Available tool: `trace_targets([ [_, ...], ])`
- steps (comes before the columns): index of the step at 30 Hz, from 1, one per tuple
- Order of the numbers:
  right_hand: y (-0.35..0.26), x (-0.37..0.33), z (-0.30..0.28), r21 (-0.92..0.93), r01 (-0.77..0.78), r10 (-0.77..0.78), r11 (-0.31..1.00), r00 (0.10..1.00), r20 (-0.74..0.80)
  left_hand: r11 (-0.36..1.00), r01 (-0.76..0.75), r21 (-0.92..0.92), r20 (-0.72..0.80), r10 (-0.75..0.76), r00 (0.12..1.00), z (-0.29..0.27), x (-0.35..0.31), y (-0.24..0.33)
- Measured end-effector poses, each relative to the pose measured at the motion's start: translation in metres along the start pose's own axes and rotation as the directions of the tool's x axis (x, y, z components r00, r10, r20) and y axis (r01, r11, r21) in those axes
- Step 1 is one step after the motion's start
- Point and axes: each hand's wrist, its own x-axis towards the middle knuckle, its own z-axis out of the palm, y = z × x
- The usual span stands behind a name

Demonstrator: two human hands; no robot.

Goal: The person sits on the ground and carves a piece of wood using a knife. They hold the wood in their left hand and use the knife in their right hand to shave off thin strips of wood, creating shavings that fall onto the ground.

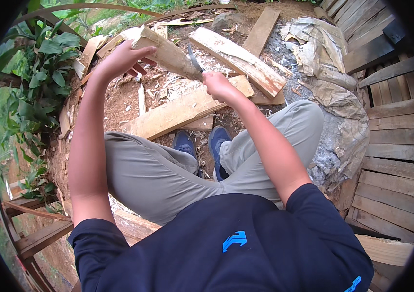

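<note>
Pale rectangular wooden block (168, 51) is being touched by left hand (125, 58), clamping indeterminable, near brown dirt ground's (109, 104) far edge; curved grey-bladed knife (194, 61) is being clenched in right hand (219, 86).

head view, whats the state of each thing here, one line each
Wooden block: rough-surfaced
Knife: blade bare, beside the wooden block; contact unclear
Left hand: against the wooden block, fingers loosely curled
Right hand: closed on the knife's handle
Paper sack: crumpled, torn
Wood shavings: scattered
</note>
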Motion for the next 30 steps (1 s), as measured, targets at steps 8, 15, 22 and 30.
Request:
trace_targets([
  [8, 0.02, 0.001, -0.026, 0.157, 0.286, -0.185, 0.945, 0.866, -0.464, 0.999, -0.014, 0.042, 0.04, 0.012, 0.999, 0.0, 0.007, 0.001],
  [15, 0.007, -0.02, 0.023, -0.352, 0.15, -0.322, 0.924, 0.8, -0.506, 0.995, -0.066, 0.068, -0.001, 0.066, 0.998, 0.012, 0.002, 0.015],
  [22, -0.01, 0.015, 0.0, -0.024, -0.096, 0.098, 0.995, 0.991, 0.093, 1.0, 0.02, -0.019, -0.053, -0.021, 0.998, 0.0, 0.002, -0.004],
  [30, 0.0, -0.009, -0.024, 0.22, 0.136, -0.094, 0.966, 0.977, -0.192, 1.0, 0.015, 0.011, -0.011, -0.015, 1.0, -0.002, 0.005, -0.002],
])
